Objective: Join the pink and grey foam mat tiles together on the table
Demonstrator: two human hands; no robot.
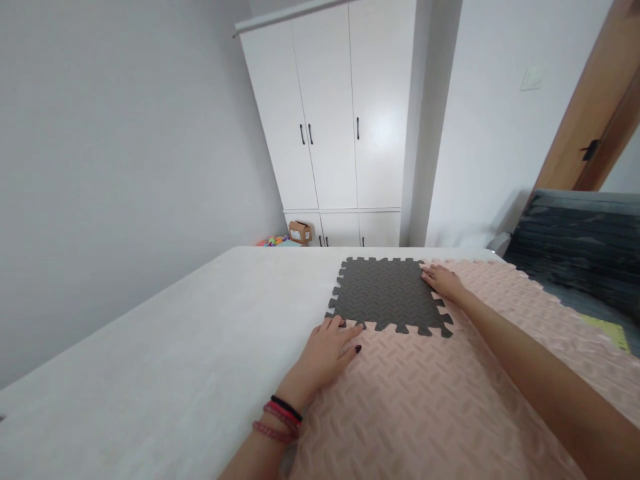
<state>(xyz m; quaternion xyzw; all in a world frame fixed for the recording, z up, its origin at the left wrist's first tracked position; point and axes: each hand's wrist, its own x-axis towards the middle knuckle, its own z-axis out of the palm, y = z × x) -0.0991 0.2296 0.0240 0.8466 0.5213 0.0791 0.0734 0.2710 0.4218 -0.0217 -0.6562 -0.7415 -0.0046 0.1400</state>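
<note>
I am viewing a white bed surface (165, 360) with foam puzzle mats laid across its right part. A grey foam tile (387, 293) is lying flat at the far end, its toothed near and right edges meeting the pink foam mat (450, 393) that is covering the near right area.

My left hand (327, 353) is resting palm down at the tile's near left corner, fingers spread and flat, fingertips pressing on the seam between grey and pink; it is clamping nothing. Red and black bands (280, 420) are sitting on that wrist.

My right hand (443, 280) is lying open and flat at the tile's far right corner, fingers touching the grey edge, gripping nothing.

A stack of dark grey tiles (580, 247) is standing to the right, well apart from both hands. A white wardrobe (335, 120) is standing against the far wall, with a small cardboard box (300, 232) at its foot.
</note>
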